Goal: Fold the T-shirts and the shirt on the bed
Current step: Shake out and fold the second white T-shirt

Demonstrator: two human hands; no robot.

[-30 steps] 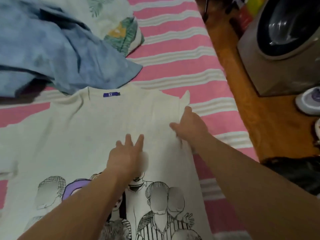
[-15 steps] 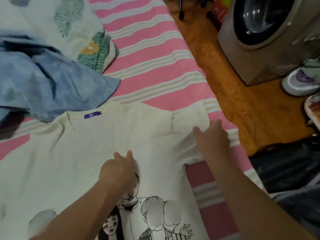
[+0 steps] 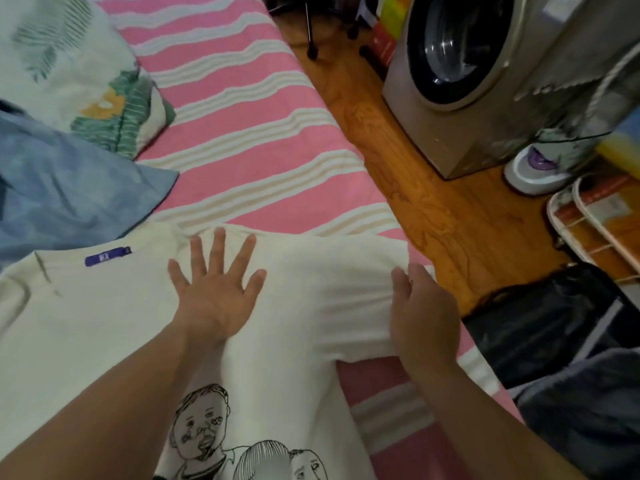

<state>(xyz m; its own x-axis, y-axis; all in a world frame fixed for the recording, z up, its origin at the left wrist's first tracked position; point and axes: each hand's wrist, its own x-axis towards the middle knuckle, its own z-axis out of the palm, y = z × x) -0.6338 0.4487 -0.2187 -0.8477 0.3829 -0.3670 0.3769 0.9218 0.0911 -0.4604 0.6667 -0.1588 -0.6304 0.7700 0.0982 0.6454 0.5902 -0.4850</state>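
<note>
A cream T-shirt (image 3: 104, 306) with a purple neck label and line-drawn faces lies spread front-up on the pink striped bed (image 3: 242, 133). My left hand (image 3: 218, 289) presses flat on its chest near the collar, fingers spread wide. My right hand (image 3: 426, 313) rests on the end of the right sleeve, at the bed's right edge, with creases in the cloth running toward it. A crumpled blue shirt (image 3: 69, 188) lies just beyond the collar at the left. Behind it is a white leaf-print cloth (image 3: 86, 74).
The bed's right edge drops to a wooden floor (image 3: 433, 202). A front-loading washing machine (image 3: 467, 64) stands there, with a white and purple appliance (image 3: 533, 168) beside it. A black bag (image 3: 540, 323) lies on the floor close to my right hand.
My right hand has drawn the folded sleeve outward to the right until it lies spread. My left hand has slid up the chest toward the collar and opened its fingers wide.
</note>
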